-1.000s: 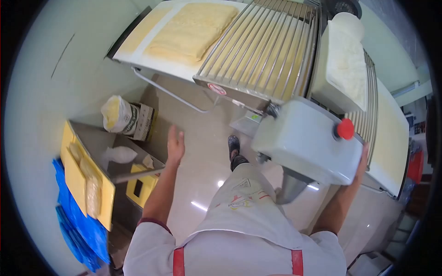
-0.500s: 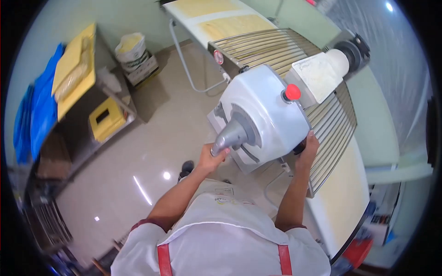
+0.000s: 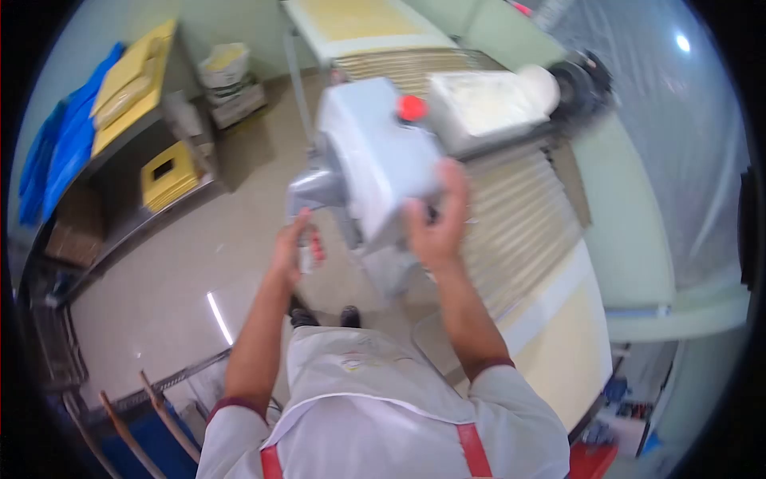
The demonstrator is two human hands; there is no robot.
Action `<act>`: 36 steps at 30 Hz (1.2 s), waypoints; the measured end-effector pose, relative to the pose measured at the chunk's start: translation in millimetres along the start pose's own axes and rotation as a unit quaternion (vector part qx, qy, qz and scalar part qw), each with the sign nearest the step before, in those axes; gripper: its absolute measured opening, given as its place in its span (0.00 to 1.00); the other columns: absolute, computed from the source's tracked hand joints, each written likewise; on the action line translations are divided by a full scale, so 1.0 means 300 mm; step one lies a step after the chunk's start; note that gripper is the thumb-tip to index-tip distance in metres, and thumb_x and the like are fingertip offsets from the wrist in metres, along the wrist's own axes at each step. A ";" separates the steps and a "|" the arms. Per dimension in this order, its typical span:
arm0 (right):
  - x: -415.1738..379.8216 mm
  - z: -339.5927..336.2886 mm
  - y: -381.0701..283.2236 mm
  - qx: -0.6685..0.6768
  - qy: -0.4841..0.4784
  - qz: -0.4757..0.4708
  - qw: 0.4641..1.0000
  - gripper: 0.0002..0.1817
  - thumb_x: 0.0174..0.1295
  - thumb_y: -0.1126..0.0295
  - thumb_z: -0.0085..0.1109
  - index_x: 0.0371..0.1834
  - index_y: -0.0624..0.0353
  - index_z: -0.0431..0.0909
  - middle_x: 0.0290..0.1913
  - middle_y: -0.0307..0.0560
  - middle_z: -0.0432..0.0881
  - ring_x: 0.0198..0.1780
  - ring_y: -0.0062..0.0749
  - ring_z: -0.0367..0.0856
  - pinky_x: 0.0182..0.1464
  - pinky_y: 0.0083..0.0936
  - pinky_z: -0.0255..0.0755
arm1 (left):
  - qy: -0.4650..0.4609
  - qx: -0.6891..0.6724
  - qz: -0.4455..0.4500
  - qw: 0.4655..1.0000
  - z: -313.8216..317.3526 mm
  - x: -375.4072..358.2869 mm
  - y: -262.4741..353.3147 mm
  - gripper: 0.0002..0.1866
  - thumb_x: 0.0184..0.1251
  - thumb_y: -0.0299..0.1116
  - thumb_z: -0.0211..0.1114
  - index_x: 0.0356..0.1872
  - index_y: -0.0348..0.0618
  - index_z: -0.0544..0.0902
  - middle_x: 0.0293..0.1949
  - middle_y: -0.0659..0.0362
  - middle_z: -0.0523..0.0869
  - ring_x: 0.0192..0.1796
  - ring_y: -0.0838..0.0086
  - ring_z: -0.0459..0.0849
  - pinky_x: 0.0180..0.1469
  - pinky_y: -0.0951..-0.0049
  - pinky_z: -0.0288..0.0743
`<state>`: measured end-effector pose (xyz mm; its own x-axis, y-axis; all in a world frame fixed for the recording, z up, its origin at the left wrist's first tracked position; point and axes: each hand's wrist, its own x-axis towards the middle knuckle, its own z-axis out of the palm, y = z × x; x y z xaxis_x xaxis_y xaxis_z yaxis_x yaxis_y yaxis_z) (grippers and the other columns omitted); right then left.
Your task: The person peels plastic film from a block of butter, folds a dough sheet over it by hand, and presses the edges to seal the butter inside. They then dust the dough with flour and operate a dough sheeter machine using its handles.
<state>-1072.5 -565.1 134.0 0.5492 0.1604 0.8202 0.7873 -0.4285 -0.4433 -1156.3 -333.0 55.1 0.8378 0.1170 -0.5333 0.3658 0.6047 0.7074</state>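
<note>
A dough sheeter stands before me, with a white motor housing (image 3: pixel 371 152) and a red button (image 3: pixel 411 106) on top. My left hand (image 3: pixel 289 243) is curled around a lever handle with a red tip (image 3: pixel 317 247), just below the grey cone (image 3: pixel 313 188) on the housing's side. My right hand (image 3: pixel 437 219) lies with spread fingers against the housing's front face and holds nothing. Wire guards (image 3: pixel 515 215) cover the rollers. A pale dough sheet (image 3: pixel 570 351) lies on the near belt, and another dough sheet (image 3: pixel 359 16) on the far belt. The picture is motion-blurred.
A floury tray (image 3: pixel 487 100) sits on top of the machine. At the left stands a steel shelf table with yellow boards (image 3: pixel 132 76), blue cloth (image 3: pixel 68 136), a yellow crate (image 3: pixel 167 172) and a flour sack (image 3: pixel 223 68). Wooden handles (image 3: pixel 159 415) lean at the lower left. Plastic sheeting (image 3: pixel 662 120) hangs at the right.
My view has swung round toward the machine's side. My left hand came from the open air to the lever under the housing. My right hand shifted from the housing's edge onto its front.
</note>
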 end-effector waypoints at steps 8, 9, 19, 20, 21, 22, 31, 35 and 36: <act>0.153 0.033 -0.089 -0.107 -0.207 -0.063 0.970 0.30 0.58 0.64 0.58 0.62 0.69 0.68 0.65 0.63 0.69 0.69 0.54 0.66 0.71 0.47 0.54 | -0.026 -0.008 0.036 0.999 0.024 0.003 -0.006 0.28 0.68 0.60 0.58 0.18 0.48 0.70 0.12 0.63 0.70 0.13 0.73 0.71 0.21 0.71 0.71; 0.173 0.039 -0.094 -0.115 -0.219 -0.067 0.967 0.30 0.58 0.64 0.57 0.62 0.71 0.68 0.65 0.64 0.69 0.68 0.54 0.66 0.71 0.44 0.55 | -0.027 -0.008 0.036 0.999 0.024 0.002 -0.006 0.27 0.67 0.60 0.58 0.19 0.48 0.70 0.12 0.63 0.70 0.13 0.73 0.71 0.21 0.71 0.71; 0.333 0.217 -0.023 -0.122 -0.331 -0.093 0.931 0.28 0.62 0.67 0.53 0.63 0.74 0.65 0.66 0.66 0.67 0.70 0.54 0.65 0.73 0.41 0.55 | -0.015 0.004 0.085 0.996 -0.015 -0.005 -0.057 0.24 0.66 0.56 0.62 0.29 0.42 0.76 0.19 0.60 0.77 0.18 0.74 0.78 0.20 0.74 0.72; 0.349 0.249 -0.001 -0.130 -0.332 -0.108 0.928 0.28 0.64 0.67 0.53 0.64 0.74 0.64 0.67 0.67 0.67 0.69 0.54 0.65 0.73 0.41 0.55 | -0.012 0.014 0.080 0.997 -0.011 -0.006 -0.050 0.23 0.66 0.55 0.63 0.29 0.42 0.76 0.19 0.60 0.77 0.18 0.74 0.78 0.20 0.74 0.72; 0.368 0.282 0.019 -0.141 -0.340 -0.107 0.924 0.28 0.64 0.66 0.53 0.64 0.74 0.65 0.67 0.66 0.67 0.69 0.54 0.65 0.72 0.41 0.56 | -0.006 0.022 0.075 0.997 -0.007 -0.007 -0.044 0.23 0.66 0.54 0.64 0.29 0.42 0.76 0.19 0.60 0.77 0.19 0.74 0.78 0.20 0.74 0.72; 0.392 0.321 0.035 -0.150 -0.349 -0.109 0.919 0.28 0.64 0.66 0.53 0.63 0.73 0.65 0.67 0.66 0.68 0.69 0.54 0.65 0.72 0.42 0.56 | -0.001 0.030 0.073 0.997 -0.004 -0.008 -0.037 0.23 0.66 0.54 0.64 0.28 0.42 0.77 0.19 0.60 0.77 0.19 0.75 0.78 0.20 0.74 0.72; 0.667 0.631 0.100 -0.292 -0.563 0.147 0.759 0.27 0.64 0.48 0.51 0.49 0.62 0.83 0.52 0.61 0.82 0.54 0.52 0.80 0.60 0.41 0.68 | -0.027 0.028 0.054 0.998 -0.013 -0.012 -0.010 0.23 0.64 0.52 0.68 0.30 0.38 0.81 0.18 0.60 0.77 0.18 0.77 0.76 0.22 0.73 0.70; 0.715 0.688 0.219 -0.260 -0.599 0.251 0.715 0.26 0.62 0.47 0.53 0.46 0.60 0.85 0.49 0.58 0.84 0.50 0.46 0.82 0.56 0.37 0.70 | -0.041 0.061 0.053 0.996 -0.020 -0.008 -0.002 0.23 0.65 0.52 0.67 0.28 0.38 0.81 0.17 0.61 0.77 0.19 0.77 0.77 0.21 0.72 0.70; 0.723 0.696 0.224 -0.266 -0.612 0.257 0.699 0.25 0.61 0.48 0.54 0.45 0.59 0.86 0.46 0.55 0.85 0.47 0.42 0.81 0.54 0.35 0.70 | -0.048 0.059 0.053 0.996 -0.024 -0.008 0.001 0.23 0.66 0.52 0.67 0.29 0.38 0.81 0.17 0.61 0.77 0.19 0.77 0.77 0.21 0.72 0.70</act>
<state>-841.8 -373.3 206.7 0.8061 0.3641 -0.4665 0.3605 -0.9273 -0.1008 -1161.1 -327.4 53.2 0.9076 0.0958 -0.4088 0.3127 0.4955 0.8104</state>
